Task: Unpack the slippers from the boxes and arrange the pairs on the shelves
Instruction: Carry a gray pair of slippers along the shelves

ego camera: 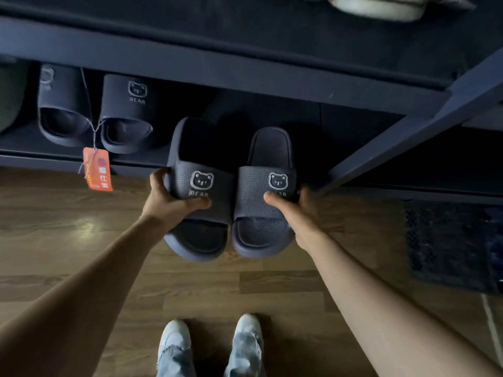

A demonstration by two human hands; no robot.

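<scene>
I see left hand (174, 198) gripping left slipper (202, 186), right hand (298, 209) gripping right slipper (265, 191), side by side at shelf (32, 158) lip, right of shelved pair (95, 110). Long axes point straight in, heels first.

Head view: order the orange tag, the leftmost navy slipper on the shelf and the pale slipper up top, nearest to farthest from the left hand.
1. Orange tag, hanging at the shelf edge, just left of the left hand.
2. Leftmost navy slipper, farther left, back on the shelf.
3. Pale slipper, top right of the view.
</scene>
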